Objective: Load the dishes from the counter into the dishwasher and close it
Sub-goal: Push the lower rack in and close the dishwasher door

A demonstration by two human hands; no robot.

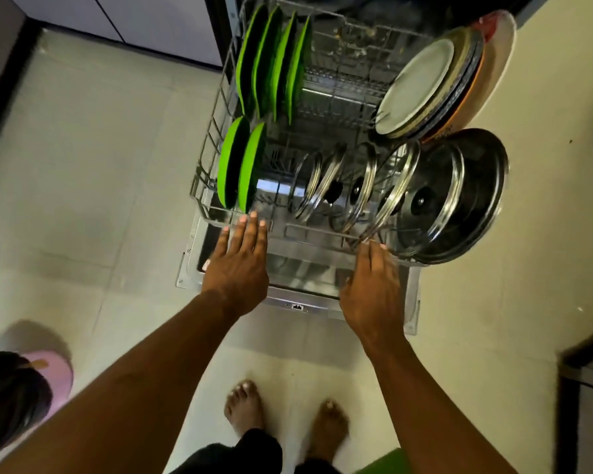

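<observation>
Head view: the left hand (238,258) lies flat, fingers straight and close together, tips touching the front rim of the pulled-out rack (216,124) above the open dishwasher door (302,268). The right hand (370,285) reaches the same rim beside the glass lids (356,186); its fingers are foreshortened, so whether they hook the wire cannot be told. Green plates (271,63) stand upright at left, and a leaning plate stack (418,87) sits at right. The tub behind is dark and cut off.

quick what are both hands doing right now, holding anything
Left hand: open, straight fingers on the front rim of the rack, holding nothing.
Right hand: open, fingertips at the same rim, holding nothing.
</observation>
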